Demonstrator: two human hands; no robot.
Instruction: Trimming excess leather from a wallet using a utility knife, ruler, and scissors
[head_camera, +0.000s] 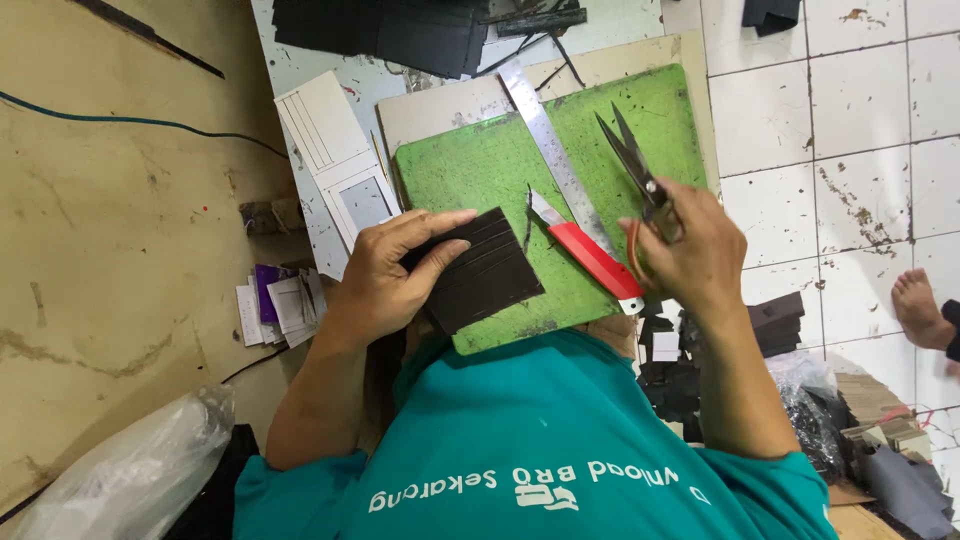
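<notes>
The left hand (385, 275) presses flat, fingers spread, on one dark slotted leather piece (480, 272) at the near left corner of the single green mat (480, 165), pinning it so it cannot slide. The right hand (695, 255) is closed around one pair of black snips (632, 160), blades apart and pointing toward the mat's far edge, raised off the work. One steel ruler (555, 160) lies diagonally across the mat, and one red knife (590, 255) rests beside it near the right edge, both within reach.

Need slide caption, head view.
Left hand presses dark leather wallet panel on green cutting mat; right hand holds black snips.
</notes>
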